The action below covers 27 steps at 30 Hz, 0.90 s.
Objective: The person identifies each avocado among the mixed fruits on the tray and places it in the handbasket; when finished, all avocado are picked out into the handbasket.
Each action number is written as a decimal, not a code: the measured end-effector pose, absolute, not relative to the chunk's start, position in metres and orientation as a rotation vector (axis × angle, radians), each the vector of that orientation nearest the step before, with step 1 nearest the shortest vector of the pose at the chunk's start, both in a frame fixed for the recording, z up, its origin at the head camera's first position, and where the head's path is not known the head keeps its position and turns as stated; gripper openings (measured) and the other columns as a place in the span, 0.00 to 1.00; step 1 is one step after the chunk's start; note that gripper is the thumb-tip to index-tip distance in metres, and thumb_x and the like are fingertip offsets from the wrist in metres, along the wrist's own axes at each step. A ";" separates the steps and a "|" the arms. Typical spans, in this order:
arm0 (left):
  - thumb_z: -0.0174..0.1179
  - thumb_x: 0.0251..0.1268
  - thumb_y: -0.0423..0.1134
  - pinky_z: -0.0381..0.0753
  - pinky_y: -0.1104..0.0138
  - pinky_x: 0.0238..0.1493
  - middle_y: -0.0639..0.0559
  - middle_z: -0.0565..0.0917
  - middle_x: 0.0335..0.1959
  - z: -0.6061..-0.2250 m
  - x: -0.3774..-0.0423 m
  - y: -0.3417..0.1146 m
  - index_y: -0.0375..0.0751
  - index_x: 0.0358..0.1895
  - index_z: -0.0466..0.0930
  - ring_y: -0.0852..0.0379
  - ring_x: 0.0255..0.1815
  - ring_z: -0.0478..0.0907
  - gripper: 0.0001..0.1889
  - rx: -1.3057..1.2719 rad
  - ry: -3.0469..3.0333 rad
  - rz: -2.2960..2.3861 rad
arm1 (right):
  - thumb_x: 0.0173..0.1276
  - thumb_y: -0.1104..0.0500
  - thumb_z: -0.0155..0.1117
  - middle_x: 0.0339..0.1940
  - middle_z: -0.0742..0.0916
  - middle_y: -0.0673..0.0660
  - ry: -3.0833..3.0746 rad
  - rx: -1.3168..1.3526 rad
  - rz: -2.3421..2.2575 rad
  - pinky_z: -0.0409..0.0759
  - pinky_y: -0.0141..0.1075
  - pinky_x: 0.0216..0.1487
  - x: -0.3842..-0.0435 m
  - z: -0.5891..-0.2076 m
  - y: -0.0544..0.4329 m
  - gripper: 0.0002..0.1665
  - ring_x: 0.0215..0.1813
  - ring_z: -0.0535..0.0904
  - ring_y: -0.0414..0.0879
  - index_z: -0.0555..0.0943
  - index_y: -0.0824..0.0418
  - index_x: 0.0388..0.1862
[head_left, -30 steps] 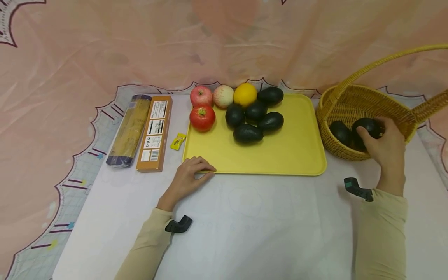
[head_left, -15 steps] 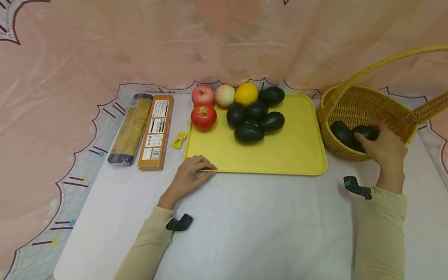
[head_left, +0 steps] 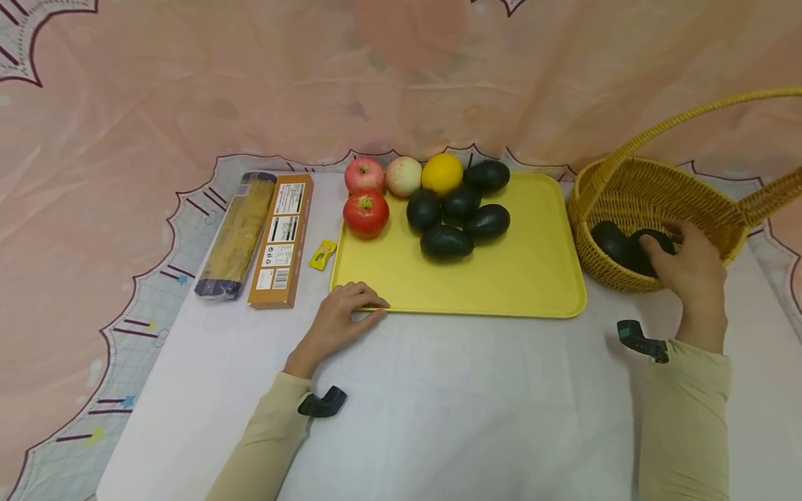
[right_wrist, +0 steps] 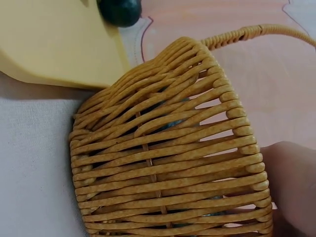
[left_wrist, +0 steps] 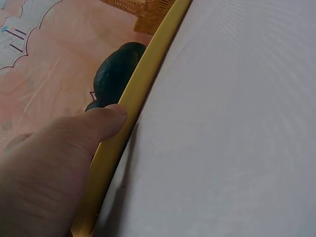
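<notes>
At the near left of the yellow tray (head_left: 514, 289), my left hand (head_left: 341, 313) holds the rim, its fingers over the edge. In the left wrist view the thumb (left_wrist: 114, 118) lies against the tray's outer side. My right hand (head_left: 692, 268) reaches into the wicker basket (head_left: 617, 278) and grips a dark avocado (head_left: 638, 257) between thumb and fingers. Another avocado (head_left: 608, 236) lies beside it. In the right wrist view the woven wall hides most of the fingers and the avocados.
On the tray sit several avocados (head_left: 446, 242), a yellow fruit (head_left: 442, 174), a pale round fruit (head_left: 403, 176), an apple (head_left: 363, 174) and a red pomegranate-like fruit (head_left: 366, 213). Left are a yellow packet (head_left: 322, 255), an orange-brown box (head_left: 282, 240) and a pasta-like pack (head_left: 237, 236). The basket handle (head_left: 689, 117) arches high.
My right hand has lowered the avocado slightly inside the basket, next to the other one. The left hand stays at the tray rim. The whole head view shifts slightly.
</notes>
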State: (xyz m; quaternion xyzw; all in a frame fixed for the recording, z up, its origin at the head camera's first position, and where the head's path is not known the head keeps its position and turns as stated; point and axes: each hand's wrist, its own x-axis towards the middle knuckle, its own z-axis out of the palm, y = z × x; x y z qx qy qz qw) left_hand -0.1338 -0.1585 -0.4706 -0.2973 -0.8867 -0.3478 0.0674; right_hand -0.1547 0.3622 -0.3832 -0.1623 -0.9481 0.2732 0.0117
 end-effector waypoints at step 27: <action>0.67 0.57 0.43 0.72 0.62 0.49 0.62 0.81 0.34 -0.470 -0.134 -0.159 0.53 0.39 0.86 0.64 0.40 0.74 0.07 -0.891 -2.683 -1.046 | 0.68 0.61 0.57 0.43 0.82 0.60 -2.502 0.226 0.955 0.66 0.18 0.43 -0.159 -0.378 0.287 0.14 0.41 0.68 0.19 0.79 0.67 0.48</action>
